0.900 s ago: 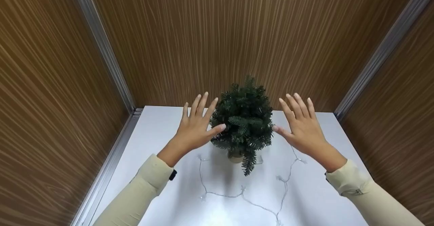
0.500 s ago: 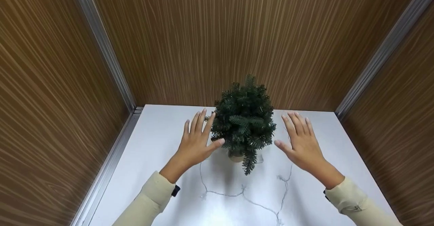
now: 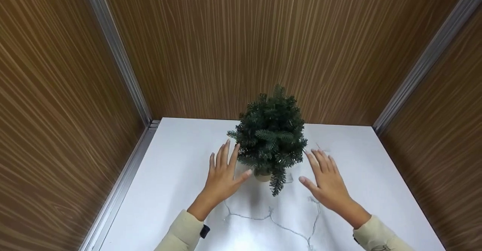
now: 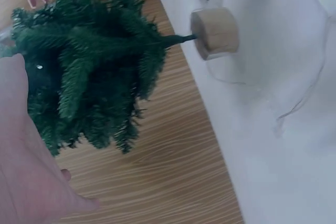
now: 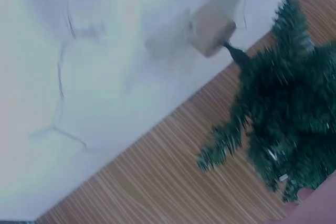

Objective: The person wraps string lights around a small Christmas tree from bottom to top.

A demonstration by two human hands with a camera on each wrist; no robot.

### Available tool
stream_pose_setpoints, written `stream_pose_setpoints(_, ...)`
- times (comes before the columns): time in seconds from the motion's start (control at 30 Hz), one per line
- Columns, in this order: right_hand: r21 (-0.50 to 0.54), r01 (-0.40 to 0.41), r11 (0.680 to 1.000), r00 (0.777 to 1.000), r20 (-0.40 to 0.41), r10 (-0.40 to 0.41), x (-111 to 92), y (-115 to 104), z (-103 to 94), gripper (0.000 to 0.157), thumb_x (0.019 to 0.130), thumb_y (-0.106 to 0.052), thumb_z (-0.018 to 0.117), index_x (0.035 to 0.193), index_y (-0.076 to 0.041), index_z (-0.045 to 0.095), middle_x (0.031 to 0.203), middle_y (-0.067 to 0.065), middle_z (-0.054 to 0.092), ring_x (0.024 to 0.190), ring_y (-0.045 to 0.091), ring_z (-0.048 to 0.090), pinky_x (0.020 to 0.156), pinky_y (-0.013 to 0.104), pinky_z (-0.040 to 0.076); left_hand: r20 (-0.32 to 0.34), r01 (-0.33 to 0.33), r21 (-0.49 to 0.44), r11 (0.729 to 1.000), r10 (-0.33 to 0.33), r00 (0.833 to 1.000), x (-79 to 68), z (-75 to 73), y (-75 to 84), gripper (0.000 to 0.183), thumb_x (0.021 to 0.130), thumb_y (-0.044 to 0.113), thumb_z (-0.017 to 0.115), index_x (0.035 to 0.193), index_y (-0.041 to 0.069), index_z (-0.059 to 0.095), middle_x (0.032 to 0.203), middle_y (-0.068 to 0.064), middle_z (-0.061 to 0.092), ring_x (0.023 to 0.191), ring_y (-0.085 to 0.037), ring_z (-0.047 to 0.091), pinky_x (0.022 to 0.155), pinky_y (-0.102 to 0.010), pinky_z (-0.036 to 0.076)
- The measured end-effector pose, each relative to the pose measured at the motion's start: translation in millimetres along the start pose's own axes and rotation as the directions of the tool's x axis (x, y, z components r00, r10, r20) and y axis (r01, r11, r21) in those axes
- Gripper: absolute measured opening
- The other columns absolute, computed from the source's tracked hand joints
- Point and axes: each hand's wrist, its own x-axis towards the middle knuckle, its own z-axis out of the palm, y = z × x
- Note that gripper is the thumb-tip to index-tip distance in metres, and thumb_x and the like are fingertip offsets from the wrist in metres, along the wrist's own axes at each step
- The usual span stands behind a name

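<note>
A small artificial Christmas tree (image 3: 269, 134) stands upright on the white table, its thin trunk set in a round wooden base (image 4: 218, 32). My left hand (image 3: 222, 177) is spread in the air at the tree's left side, fingertips overlapping the lower branches in the head view. On the other side my right hand (image 3: 327, 185) hovers with straight fingers, their tips close to the branches. Neither hand holds anything. A thin string of fairy lights (image 3: 250, 218) lies in a loose curve on the table in front of the tree; parts of it are hidden beneath the hands.
The white table (image 3: 169, 160) meets a wood-grain back wall (image 3: 226, 47). Wood-grain panels (image 3: 56, 111) close off both sides, with metal corner posts (image 3: 116, 47) between them. A small clear piece (image 3: 289, 178) sits beside the wooden base.
Both hands have drawn down and back toward me, from the tree's mid-height to its lower branches, and the right hand has shifted slightly left. The tree has stayed in place.
</note>
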Motion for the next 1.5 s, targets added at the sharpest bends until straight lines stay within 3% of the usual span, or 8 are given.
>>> stream_pose_setpoints(0.17,0.03,-0.037,0.999,0.999,0.021,0.036,-16,-5,20.3,0.079,0.097,-0.04,0.064,0.16,-0.012,0.026,0.162,0.017,0.029,0.15,0.037,0.024,0.12,0.059,0.015,-0.015,0.025,-0.028,0.999,-0.026,1.0,-12.4,16.8,-4.4,0.092,0.097,0.069,0.047,0.164,0.021,0.008,0.17,-0.011,0.002,0.156,-0.034,0.008,0.121,-0.064,0.008)
stream_pose_setpoints(0.23,0.045,-0.058,0.997,0.998,0.031,0.056,-22,-8,27.8,0.077,0.097,-0.04,0.064,0.16,-0.011,0.028,0.161,0.017,0.03,0.15,0.036,0.025,0.124,0.053,0.01,-0.006,0.035,-0.048,0.998,-0.036,0.999,-17.7,23.7,-5.9,0.091,0.097,0.068,0.047,0.164,0.021,0.007,0.17,-0.011,0.004,0.156,-0.033,0.009,0.122,-0.063,0.009)
stream_pose_setpoints(0.4,0.087,-0.104,0.991,0.993,0.059,0.099,-37,-12,46.4,0.074,0.098,-0.039,0.063,0.159,-0.011,0.03,0.16,0.018,0.033,0.148,0.036,0.028,0.123,0.054,0.012,0.004,0.044,-0.086,0.995,-0.044,0.999,-28.9,40.9,-10.6,0.093,0.097,0.07,0.044,0.163,0.014,0.008,0.169,-0.012,0.008,0.154,-0.034,0.014,0.122,-0.06,0.013)
stream_pose_setpoints(0.57,0.118,-0.124,0.985,0.991,0.069,0.116,-49,-17,65.8,0.073,0.098,-0.038,0.064,0.157,-0.008,0.034,0.156,0.022,0.038,0.145,0.038,0.033,0.116,0.058,0.023,-0.015,0.051,-0.123,0.991,-0.053,0.998,-39.6,54.4,-16.2,0.095,0.097,0.068,0.048,0.163,0.01,0.01,0.168,-0.012,0.012,0.152,-0.035,0.02,0.121,-0.056,0.019)
stream_pose_setpoints(0.73,0.13,-0.139,0.982,0.989,0.077,0.13,-55,-23,82.3,0.072,0.098,-0.039,0.064,0.155,-0.005,0.037,0.152,0.022,0.042,0.142,0.039,0.037,0.114,0.058,0.029,0.016,0.066,-0.134,0.989,-0.064,0.998,-48.3,66.7,-21.1,0.092,0.097,0.065,0.051,0.162,0.011,0.014,0.166,-0.013,0.017,0.149,-0.035,0.024,0.118,-0.058,0.024)
stream_pose_setpoints(0.9,0.137,-0.184,0.973,0.98,0.103,0.171,-59,-29,97.4,0.072,0.099,-0.044,0.062,0.155,-0.006,0.037,0.15,0.02,0.046,0.14,0.038,0.042,0.112,0.06,0.033,0.094,0.091,-0.134,0.987,-0.079,0.992,-52.6,77.9,-25.5,0.09,0.097,0.067,0.048,0.162,0.012,0.016,0.165,-0.012,0.02,0.147,-0.034,0.027,0.117,-0.057,0.027)
stream_pose_setpoints(1.27,0.212,-0.293,0.933,0.943,0.225,0.245,-64,-43,123.5,0.072,0.099,-0.043,0.062,0.15,0.004,0.042,0.149,0.024,0.046,0.137,0.043,0.044,0.109,0.061,0.038,0.162,0.018,-0.187,0.982,0.012,0.987,-62.4,99.0,-47.0,0.079,0.096,0.066,0.051,0.157,0.021,0.033,0.152,-0.001,0.043,0.136,-0.024,0.041,0.108,-0.051,0.036)
stream_pose_setpoints(1.5,0.259,-0.238,0.936,0.964,0.185,0.193,-64,-49,136.8,0.059,0.097,-0.037,0.066,0.138,0.005,0.056,0.136,0.022,0.055,0.124,0.038,0.052,0.1,0.054,0.047,0.178,-0.019,-0.236,0.972,0.062,0.982,-65.9,108.1,-53.4,0.066,0.094,0.058,0.062,0.148,0.022,0.049,0.139,0.0,0.057,0.125,-0.024,0.049,0.102,-0.049,0.038)
